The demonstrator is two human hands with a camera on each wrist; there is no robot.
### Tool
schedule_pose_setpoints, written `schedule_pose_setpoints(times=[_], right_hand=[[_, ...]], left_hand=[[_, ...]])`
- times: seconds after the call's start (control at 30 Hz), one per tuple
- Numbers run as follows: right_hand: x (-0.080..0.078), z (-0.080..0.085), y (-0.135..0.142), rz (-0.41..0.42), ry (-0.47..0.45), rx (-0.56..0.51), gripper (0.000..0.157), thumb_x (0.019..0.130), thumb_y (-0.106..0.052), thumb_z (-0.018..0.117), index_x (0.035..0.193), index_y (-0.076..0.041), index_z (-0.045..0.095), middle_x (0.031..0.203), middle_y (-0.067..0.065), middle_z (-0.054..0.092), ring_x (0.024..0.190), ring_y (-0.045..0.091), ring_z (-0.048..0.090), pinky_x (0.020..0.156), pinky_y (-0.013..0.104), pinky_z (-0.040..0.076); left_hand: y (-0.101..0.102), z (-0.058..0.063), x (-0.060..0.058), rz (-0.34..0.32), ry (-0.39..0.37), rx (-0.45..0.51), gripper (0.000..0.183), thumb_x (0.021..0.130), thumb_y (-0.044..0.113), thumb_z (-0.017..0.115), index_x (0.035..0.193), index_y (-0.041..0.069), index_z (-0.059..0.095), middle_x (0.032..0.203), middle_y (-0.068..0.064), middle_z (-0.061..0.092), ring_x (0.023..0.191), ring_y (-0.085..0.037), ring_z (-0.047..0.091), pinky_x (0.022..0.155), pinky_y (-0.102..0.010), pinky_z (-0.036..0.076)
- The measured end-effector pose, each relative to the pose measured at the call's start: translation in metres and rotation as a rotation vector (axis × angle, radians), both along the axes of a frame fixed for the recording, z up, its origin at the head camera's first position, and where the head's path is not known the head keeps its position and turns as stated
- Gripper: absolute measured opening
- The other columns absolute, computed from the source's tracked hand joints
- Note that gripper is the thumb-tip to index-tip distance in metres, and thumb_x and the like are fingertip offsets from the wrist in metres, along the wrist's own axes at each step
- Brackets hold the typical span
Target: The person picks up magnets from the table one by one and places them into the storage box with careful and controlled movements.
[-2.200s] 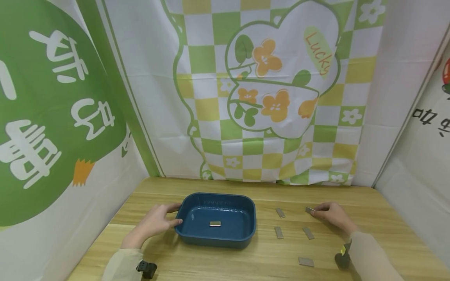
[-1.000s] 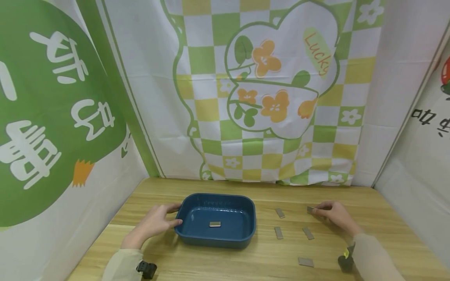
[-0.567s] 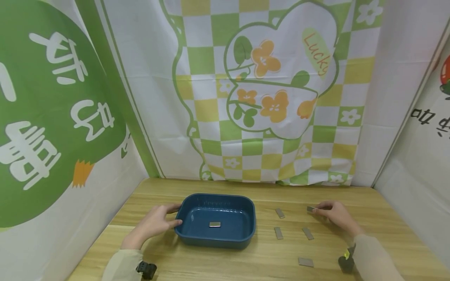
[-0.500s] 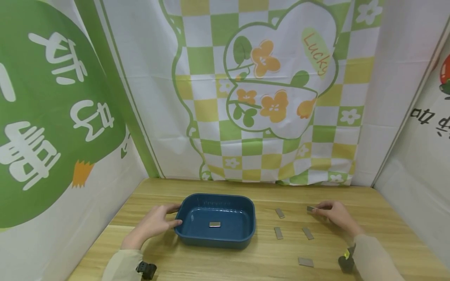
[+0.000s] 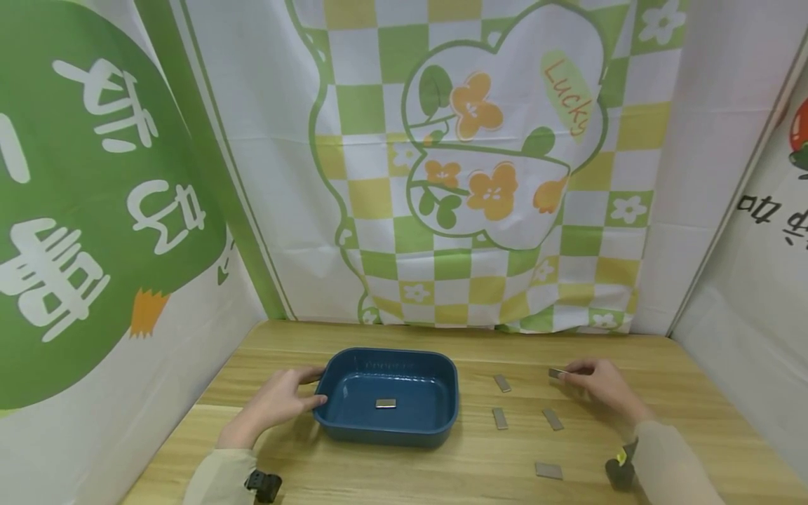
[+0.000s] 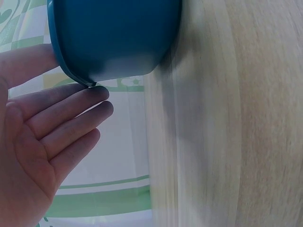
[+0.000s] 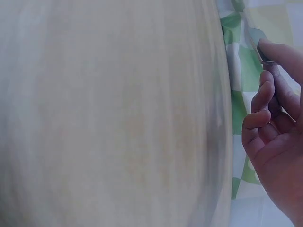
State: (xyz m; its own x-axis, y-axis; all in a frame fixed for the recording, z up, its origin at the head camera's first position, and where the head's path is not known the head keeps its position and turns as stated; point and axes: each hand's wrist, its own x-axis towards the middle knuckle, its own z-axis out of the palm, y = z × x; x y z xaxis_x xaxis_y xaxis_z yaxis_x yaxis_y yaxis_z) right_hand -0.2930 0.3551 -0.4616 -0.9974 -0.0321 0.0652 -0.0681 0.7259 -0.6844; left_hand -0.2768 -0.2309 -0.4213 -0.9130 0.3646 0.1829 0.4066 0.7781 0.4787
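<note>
A dark blue rectangular plastic box stands on the wooden table. My left hand holds its left end, thumb over the rim and the other fingers straight along the outside; the left wrist view shows these fingers at the corner. One small flat metallic rectangular plate lies on the box floor. To the right of the box, my right hand pinches a similar plate between thumb and fingertips. In the right wrist view this plate is thin and partly hidden by the thumb.
Several more metallic plates lie apart on the table, among them a far one, a middle one and a near one. A checkered curtain hangs behind the table's back edge.
My right hand shifts slightly right early on, then a little up and left, with the plate still pinched. The left hand and the box stay in place.
</note>
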Motion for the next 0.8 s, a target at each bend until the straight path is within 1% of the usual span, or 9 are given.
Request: schedule_pose_setpoints(times=[0.1, 0.2, 0.37, 0.43, 0.5, 0.6, 0.8], right_hand=[[0.002, 0.005, -0.004, -0.001, -0.009, -0.023, 0.041, 0.083, -0.042, 0.07, 0.102, -0.005, 0.068, 0.099, 0.008, 0.067, 0.088, 0.018, 0.058, 0.073, 0.03, 0.048], [0.003, 0.009, -0.008, 0.017, -0.004, -0.036, 0.04, 0.084, -0.04, 0.069, 0.102, -0.005, 0.068, 0.1, 0.009, 0.067, 0.09, 0.019, 0.058, 0.075, 0.03, 0.048], [0.003, 0.012, -0.011, 0.035, -0.003, -0.062, 0.039, 0.085, -0.038, 0.069, 0.103, -0.004, 0.068, 0.099, 0.009, 0.067, 0.089, 0.018, 0.058, 0.074, 0.03, 0.049], [0.002, 0.013, -0.012, 0.029, -0.002, -0.069, 0.038, 0.085, -0.038, 0.069, 0.102, -0.005, 0.068, 0.099, 0.008, 0.067, 0.087, 0.017, 0.057, 0.074, 0.029, 0.049], [0.002, 0.015, -0.014, 0.041, 0.007, -0.061, 0.038, 0.085, -0.038, 0.069, 0.102, -0.004, 0.068, 0.099, 0.008, 0.067, 0.087, 0.017, 0.057, 0.074, 0.029, 0.049], [0.002, 0.017, -0.016, 0.039, 0.014, -0.054, 0.037, 0.084, -0.039, 0.07, 0.101, -0.006, 0.069, 0.098, 0.007, 0.067, 0.088, 0.016, 0.058, 0.074, 0.029, 0.049], [-0.002, 0.021, -0.021, 0.052, 0.044, -0.031, 0.037, 0.083, -0.038, 0.071, 0.1, -0.005, 0.07, 0.094, 0.006, 0.069, 0.084, 0.015, 0.061, 0.075, 0.031, 0.05]], left_hand=[[0.0, 0.0, 0.0, 0.001, -0.003, 0.003, 0.055, 0.082, 0.028, 0.073, 0.128, 0.002, 0.058, 0.123, -0.015, 0.063, 0.118, -0.035, 0.057, 0.1, -0.053, 0.043], [0.0, 0.0, 0.0, 0.0, -0.007, 0.004, 0.054, 0.082, 0.027, 0.073, 0.128, 0.002, 0.058, 0.123, -0.015, 0.064, 0.117, -0.035, 0.058, 0.1, -0.053, 0.043], [-0.001, 0.0, 0.0, -0.003, -0.004, 0.004, 0.054, 0.082, 0.027, 0.073, 0.128, 0.002, 0.058, 0.123, -0.015, 0.064, 0.117, -0.035, 0.058, 0.099, -0.054, 0.043], [-0.001, -0.001, 0.0, -0.004, 0.004, 0.003, 0.054, 0.082, 0.027, 0.073, 0.127, 0.002, 0.058, 0.123, -0.015, 0.064, 0.116, -0.035, 0.058, 0.099, -0.053, 0.043], [-0.001, -0.001, 0.0, -0.006, 0.009, 0.006, 0.054, 0.082, 0.027, 0.073, 0.127, 0.002, 0.058, 0.123, -0.015, 0.064, 0.117, -0.035, 0.058, 0.1, -0.053, 0.043], [-0.001, -0.002, -0.001, -0.006, 0.013, 0.006, 0.054, 0.082, 0.028, 0.073, 0.127, 0.002, 0.058, 0.122, -0.015, 0.064, 0.117, -0.035, 0.058, 0.1, -0.053, 0.043], [-0.001, -0.002, -0.001, -0.009, 0.017, 0.01, 0.054, 0.082, 0.027, 0.073, 0.127, 0.002, 0.058, 0.123, -0.015, 0.064, 0.117, -0.036, 0.058, 0.1, -0.054, 0.042]])
